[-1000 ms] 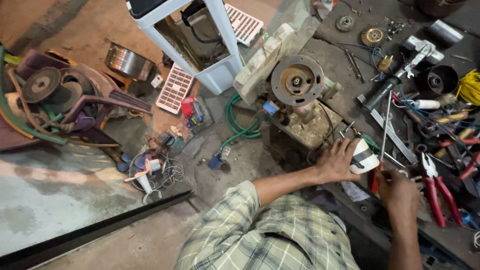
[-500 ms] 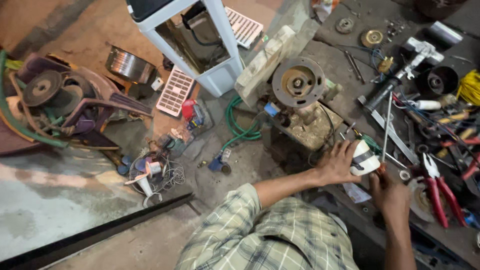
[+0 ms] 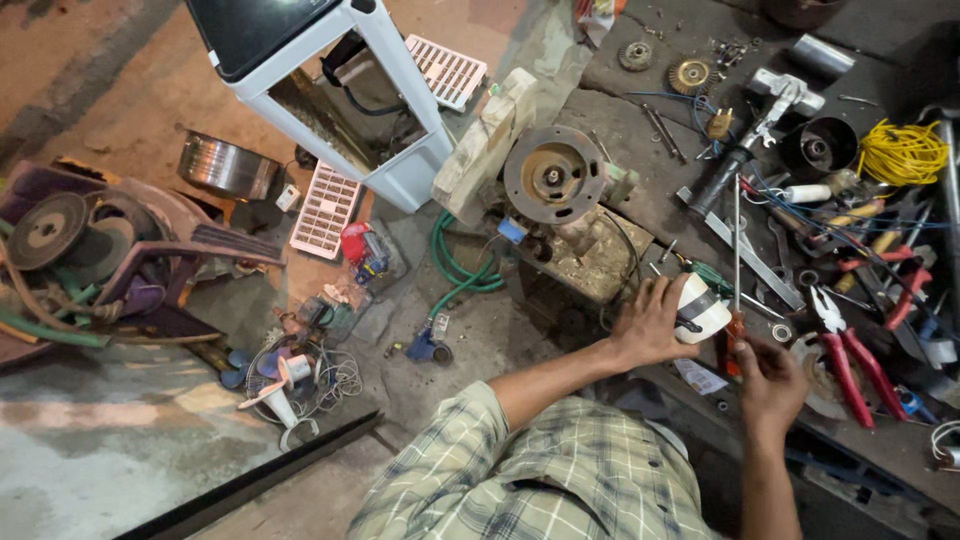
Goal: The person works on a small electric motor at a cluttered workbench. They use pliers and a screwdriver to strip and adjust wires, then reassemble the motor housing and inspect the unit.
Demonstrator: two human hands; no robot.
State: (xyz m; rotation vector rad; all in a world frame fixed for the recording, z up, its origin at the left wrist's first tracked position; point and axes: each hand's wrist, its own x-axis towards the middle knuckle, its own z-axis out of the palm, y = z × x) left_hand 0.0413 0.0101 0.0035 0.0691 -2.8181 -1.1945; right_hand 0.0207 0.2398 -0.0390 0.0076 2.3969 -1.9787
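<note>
My left hand [image 3: 652,322] grips a small white cylindrical part [image 3: 702,309] with a dark band around it, held just above the workbench. My right hand [image 3: 768,382] holds a long screwdriver [image 3: 736,262] with a red handle; its thin shaft points up and away past the white part. Both hands sit close together near the front edge of the dark bench. Just beyond my left hand stands a rusty motor [image 3: 553,180] with a round face plate.
Red-handled pliers [image 3: 845,352], a yellow wire coil [image 3: 902,152], a dark cup-shaped part [image 3: 818,149] and several loose tools crowd the bench at right. A white cooler casing [image 3: 330,90], green hose [image 3: 455,260], a steel pot [image 3: 228,166] and scrap lie on the floor at left.
The view has drifted slightly. My hands have stayed together on the white part and the screwdriver, with only small shifts.
</note>
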